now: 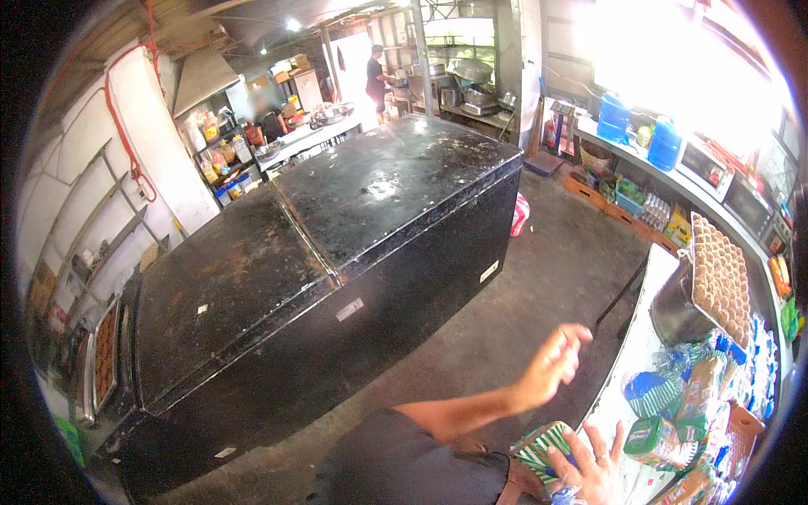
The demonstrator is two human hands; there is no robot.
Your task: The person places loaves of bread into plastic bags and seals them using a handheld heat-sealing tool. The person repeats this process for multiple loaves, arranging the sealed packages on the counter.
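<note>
My left hand is raised over the floor beside the table, its fingers loosely curled and somewhat blurred, with nothing visible in it. Low on the right, my right hand spreads its fingers partly over a green-and-white striped bread pack. A ring shows on one of those fingers. Beneath the pack is a brown edge that I cannot identify. Several plastic-wrapped loaves in green, blue and clear wrapping lie on the white table to the right of that hand.
A long black chest with a worn top fills the middle. Stacked egg trays sit on a dark container. Behind are blue water jugs, a microwave and crates. A person stands far back.
</note>
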